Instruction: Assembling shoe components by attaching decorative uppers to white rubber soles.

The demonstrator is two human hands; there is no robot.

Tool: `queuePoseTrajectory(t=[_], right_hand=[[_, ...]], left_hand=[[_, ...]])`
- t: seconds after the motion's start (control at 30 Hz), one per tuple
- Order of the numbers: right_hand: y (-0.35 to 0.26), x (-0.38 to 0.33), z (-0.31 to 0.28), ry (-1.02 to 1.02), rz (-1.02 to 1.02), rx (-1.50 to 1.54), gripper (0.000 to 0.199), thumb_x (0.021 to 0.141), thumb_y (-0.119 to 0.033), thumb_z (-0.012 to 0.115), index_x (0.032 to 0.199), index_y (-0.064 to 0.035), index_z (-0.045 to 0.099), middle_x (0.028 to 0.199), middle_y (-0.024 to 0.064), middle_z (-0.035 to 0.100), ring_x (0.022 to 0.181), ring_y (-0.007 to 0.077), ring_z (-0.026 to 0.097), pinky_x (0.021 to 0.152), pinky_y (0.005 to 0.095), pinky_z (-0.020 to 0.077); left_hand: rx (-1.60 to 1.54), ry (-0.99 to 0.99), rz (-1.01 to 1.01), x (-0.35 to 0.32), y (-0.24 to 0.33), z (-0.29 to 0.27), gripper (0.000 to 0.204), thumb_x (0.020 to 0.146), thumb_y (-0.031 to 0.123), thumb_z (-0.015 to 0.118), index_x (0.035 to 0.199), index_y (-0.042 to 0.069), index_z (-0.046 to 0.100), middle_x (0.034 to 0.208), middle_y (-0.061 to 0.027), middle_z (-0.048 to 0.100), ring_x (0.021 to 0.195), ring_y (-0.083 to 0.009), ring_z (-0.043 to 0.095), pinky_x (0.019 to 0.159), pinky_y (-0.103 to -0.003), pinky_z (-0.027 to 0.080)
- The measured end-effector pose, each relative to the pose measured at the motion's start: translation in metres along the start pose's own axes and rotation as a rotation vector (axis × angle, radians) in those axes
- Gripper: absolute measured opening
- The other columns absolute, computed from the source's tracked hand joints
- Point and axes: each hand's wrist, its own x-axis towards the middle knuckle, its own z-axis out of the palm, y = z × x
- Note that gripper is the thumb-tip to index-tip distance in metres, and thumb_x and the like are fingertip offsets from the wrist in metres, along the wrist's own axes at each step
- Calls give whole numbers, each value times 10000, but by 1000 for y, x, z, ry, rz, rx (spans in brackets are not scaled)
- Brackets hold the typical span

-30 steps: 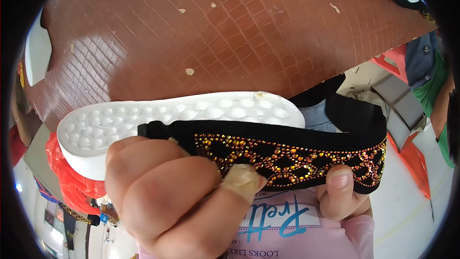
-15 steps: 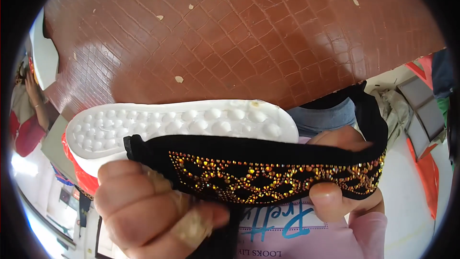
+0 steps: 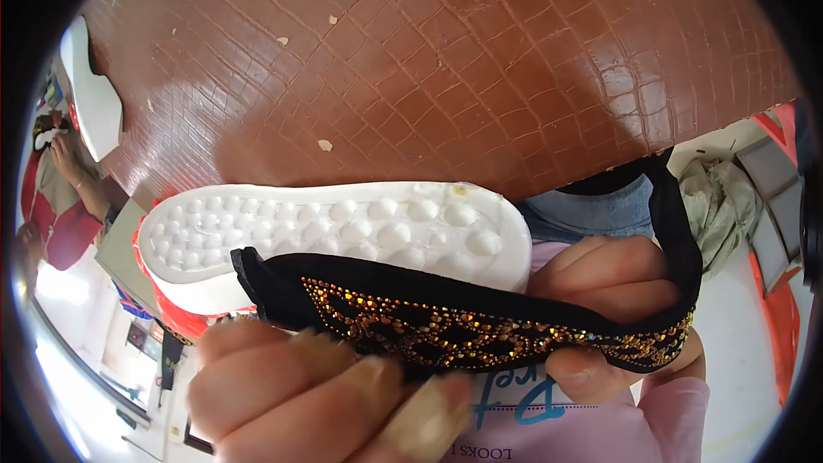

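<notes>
Head view: right hand (image 3: 610,279) pinches the studded black strap (image 3: 480,330) in front of the white sole (image 3: 343,227), left hand's (image 3: 296,399) grip I can't tell from blur, so one slack hold could let the strap twist.

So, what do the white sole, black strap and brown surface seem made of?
White sole: probably moulded foam, satiny, with rounded relief. Black strap: likely fabric, matte and bending; glittering studs, glass or plastic unclear. Brown surface: perhaps leatherette, glossy, embossed, chipped.
</notes>
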Motion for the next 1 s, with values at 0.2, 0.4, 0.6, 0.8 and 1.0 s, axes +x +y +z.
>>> queuePoseTrajectory(t=[0.2, 0.4, 0.6, 0.8, 1.0], right_hand=[[0, 1, -4, -174, -97, -251, 265, 745, -216, 757, 847, -44, 584, 825, 134, 602, 665, 221, 579, 579, 311, 461], [-27, 26, -15, -358, -238, -618, 250, 726, -214, 761, 837, -53, 605, 841, 93, 618, 704, 223, 593, 580, 312, 447], [-13, 24, -23, -385, 97, -348, 255, 678, -108, 749, 876, -50, 599, 820, 88, 609, 654, 204, 553, 569, 303, 441], [3, 19, -33, -383, 122, -170, 272, 662, -41, 720, 900, -40, 587, 803, 83, 595, 619, 183, 510, 558, 285, 431], [12, 9, -32, -347, 62, -84, 247, 682, -15, 692, 907, -21, 590, 810, 84, 601, 622, 172, 509, 561, 271, 438]], left_hand=[[211, -75, -96, -5, 1, 27, 154, 681, 180, 675, 774, 218, 557, 762, 25, 441, 652, -148, 397, 592, -298, 379], [173, -107, -81, 2, 1, 20, 159, 676, 188, 695, 785, 216, 582, 794, 26, 454, 665, -148, 414, 599, -297, 384], [163, -188, -96, -7, 0, 15, 169, 670, 198, 720, 799, 214, 612, 832, 27, 471, 681, -148, 433, 608, -296, 390], [96, -222, -48, -5, -2, 15, 170, 668, 207, 736, 809, 210, 641, 837, 20, 485, 690, -153, 446, 608, -298, 394], [9, -276, 68, -2, -14, 12, 163, 673, 220, 748, 821, 201, 682, 795, -4, 504, 696, -166, 457, 593, -304, 397]])
